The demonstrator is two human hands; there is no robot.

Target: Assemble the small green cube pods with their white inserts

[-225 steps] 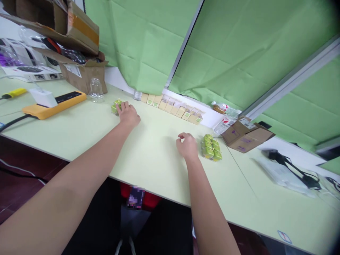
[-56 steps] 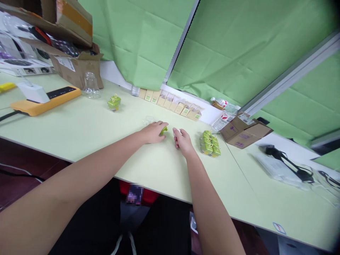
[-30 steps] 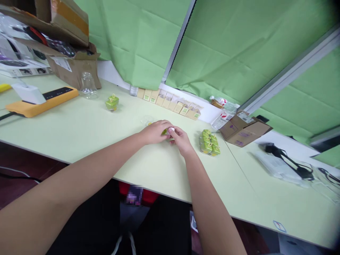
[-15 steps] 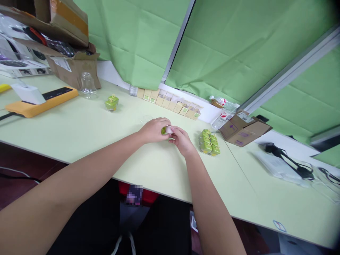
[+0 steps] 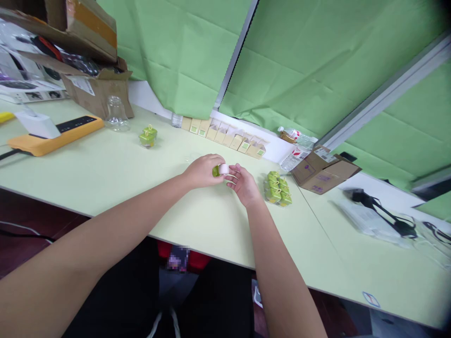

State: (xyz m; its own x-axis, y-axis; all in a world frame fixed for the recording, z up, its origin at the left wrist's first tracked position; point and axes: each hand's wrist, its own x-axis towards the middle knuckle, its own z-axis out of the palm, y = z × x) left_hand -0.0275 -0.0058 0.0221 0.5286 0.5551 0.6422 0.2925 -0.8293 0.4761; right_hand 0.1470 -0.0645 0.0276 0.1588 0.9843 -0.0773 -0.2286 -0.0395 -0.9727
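Observation:
My left hand is closed around a small green container with a whitish cap, held over the table with the cap facing right. Just to the right of the cap is my right hand, its fingers apart and holding nothing; whether a fingertip touches the cap is hard to tell. Right of that hand stands a cluster of green-topped clear packs with small loops. One similar green pack sits alone at the left. Behind my left hand lies something faint and transparent.
Small tan boxes line the table's back edge. An orange power strip, a clear plastic bottle and cardboard boxes stand at the left. At the right are plastic bottles, a carton and a black headset-like item.
My right hand has let go of the whitish cap and its fingers have spread, moving slightly right. My left hand still holds the container, and more of the cap shows.

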